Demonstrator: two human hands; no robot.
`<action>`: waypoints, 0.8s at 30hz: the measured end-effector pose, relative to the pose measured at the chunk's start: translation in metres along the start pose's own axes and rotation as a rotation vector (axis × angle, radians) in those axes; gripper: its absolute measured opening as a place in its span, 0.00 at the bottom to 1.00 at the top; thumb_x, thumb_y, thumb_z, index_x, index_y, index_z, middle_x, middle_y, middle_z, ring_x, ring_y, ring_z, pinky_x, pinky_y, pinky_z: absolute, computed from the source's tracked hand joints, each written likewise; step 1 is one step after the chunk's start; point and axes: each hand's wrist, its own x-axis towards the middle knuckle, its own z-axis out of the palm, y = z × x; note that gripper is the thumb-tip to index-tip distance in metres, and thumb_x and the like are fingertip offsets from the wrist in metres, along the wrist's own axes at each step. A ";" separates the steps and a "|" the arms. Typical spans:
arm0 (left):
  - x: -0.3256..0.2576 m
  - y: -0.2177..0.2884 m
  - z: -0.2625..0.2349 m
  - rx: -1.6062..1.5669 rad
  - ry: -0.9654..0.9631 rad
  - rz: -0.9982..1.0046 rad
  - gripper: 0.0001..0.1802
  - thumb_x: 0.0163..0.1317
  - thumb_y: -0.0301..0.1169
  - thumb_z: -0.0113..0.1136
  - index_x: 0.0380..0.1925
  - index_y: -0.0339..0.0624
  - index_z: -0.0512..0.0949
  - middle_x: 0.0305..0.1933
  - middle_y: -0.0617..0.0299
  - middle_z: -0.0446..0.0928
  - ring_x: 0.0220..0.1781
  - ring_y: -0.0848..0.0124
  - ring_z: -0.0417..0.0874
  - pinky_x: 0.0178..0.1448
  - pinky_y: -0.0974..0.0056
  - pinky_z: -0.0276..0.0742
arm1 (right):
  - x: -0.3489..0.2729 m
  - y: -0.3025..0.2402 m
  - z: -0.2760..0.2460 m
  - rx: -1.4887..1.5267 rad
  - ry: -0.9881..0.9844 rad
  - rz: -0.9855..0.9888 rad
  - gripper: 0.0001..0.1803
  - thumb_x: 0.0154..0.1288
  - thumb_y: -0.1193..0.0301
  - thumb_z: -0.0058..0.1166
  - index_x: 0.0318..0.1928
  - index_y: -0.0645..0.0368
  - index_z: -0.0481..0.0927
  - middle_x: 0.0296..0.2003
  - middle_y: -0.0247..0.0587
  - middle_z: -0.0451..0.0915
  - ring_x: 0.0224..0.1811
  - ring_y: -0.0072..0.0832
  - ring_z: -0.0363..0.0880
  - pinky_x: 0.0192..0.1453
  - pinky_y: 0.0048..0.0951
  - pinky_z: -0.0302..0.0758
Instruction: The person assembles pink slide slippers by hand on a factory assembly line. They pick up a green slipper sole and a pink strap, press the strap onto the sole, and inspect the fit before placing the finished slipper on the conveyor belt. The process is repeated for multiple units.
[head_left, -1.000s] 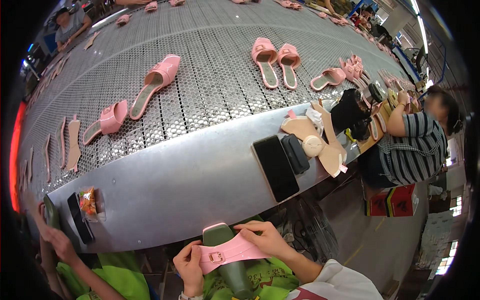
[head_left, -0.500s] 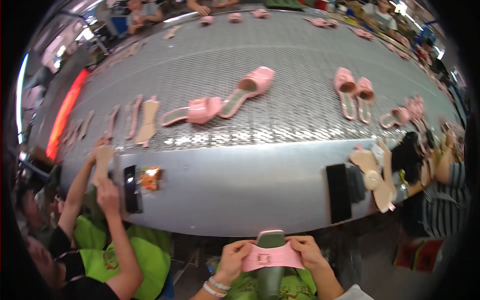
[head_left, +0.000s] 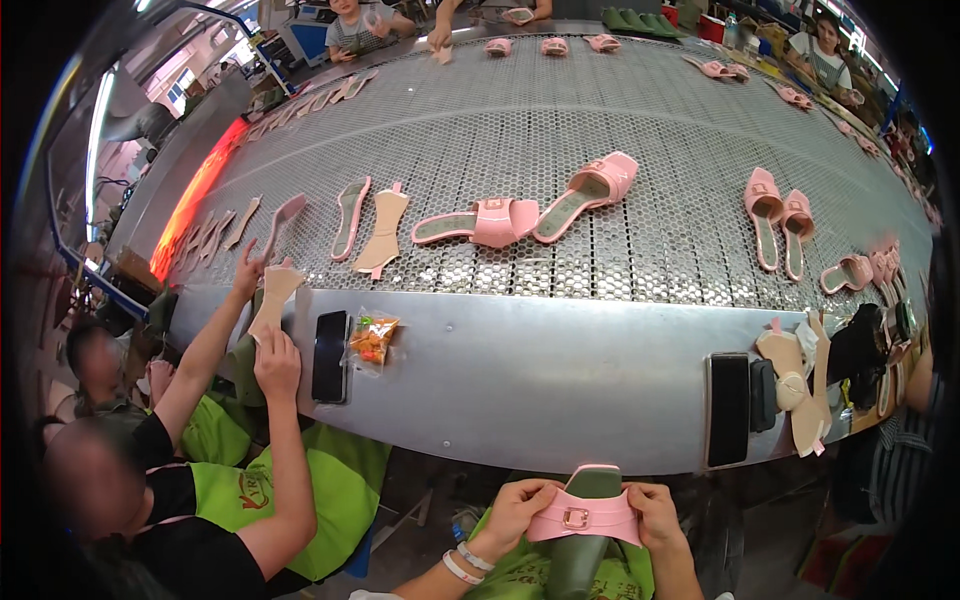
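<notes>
In front of my body is a dark green shoe last (head_left: 577, 568), toe pointing away, with a green, pink-edged sole piece (head_left: 595, 482) at its far end. A wide pink sandal strap (head_left: 600, 520) with a square buckle lies across the last. My left hand (head_left: 518, 510) pinches its left end between thumb and fingers. At the other end, my right hand (head_left: 652, 512) grips the strap the same way. The undersides of both the strap and the last are hidden.
Beyond me is a metal-edged mesh conveyor (head_left: 480, 130) carrying pink sandals (head_left: 590, 195). Phones (head_left: 330, 358), a snack packet (head_left: 373, 340) and beige strap pieces (head_left: 795, 385) lie on its rim. At left, a co-worker in a green apron (head_left: 310, 495) holds a beige piece (head_left: 277, 295).
My view has swung left, so everything sits further right in the picture. Both hands keep their grip on the strap. The co-worker's far hand now reaches toward a pink sole on the mesh.
</notes>
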 end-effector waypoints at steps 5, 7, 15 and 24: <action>-0.001 0.002 -0.003 0.025 0.011 0.010 0.15 0.71 0.32 0.57 0.47 0.29 0.82 0.40 0.62 0.83 0.40 0.79 0.78 0.47 0.72 0.75 | -0.001 0.000 0.004 0.025 -0.011 0.001 0.15 0.71 0.72 0.54 0.45 0.76 0.82 0.37 0.45 0.85 0.36 0.25 0.81 0.45 0.26 0.78; -0.004 0.003 -0.004 0.046 0.031 0.028 0.14 0.71 0.31 0.57 0.46 0.29 0.82 0.40 0.63 0.83 0.40 0.79 0.78 0.47 0.72 0.74 | -0.001 0.000 0.008 0.026 -0.026 -0.015 0.15 0.71 0.72 0.54 0.45 0.76 0.82 0.37 0.45 0.85 0.36 0.25 0.82 0.45 0.26 0.78; -0.010 0.008 -0.011 0.115 0.079 0.063 0.13 0.71 0.31 0.57 0.42 0.30 0.82 0.37 0.64 0.82 0.37 0.80 0.76 0.43 0.72 0.73 | -0.004 0.003 0.028 0.002 0.008 -0.067 0.13 0.70 0.72 0.54 0.42 0.74 0.83 0.34 0.41 0.84 0.34 0.23 0.80 0.42 0.25 0.77; -0.012 0.010 -0.014 0.079 0.095 0.073 0.13 0.70 0.32 0.58 0.42 0.30 0.83 0.36 0.65 0.82 0.37 0.80 0.76 0.43 0.71 0.73 | -0.002 0.008 0.031 -0.032 0.007 -0.097 0.12 0.69 0.74 0.55 0.41 0.74 0.83 0.33 0.39 0.84 0.32 0.21 0.79 0.40 0.24 0.76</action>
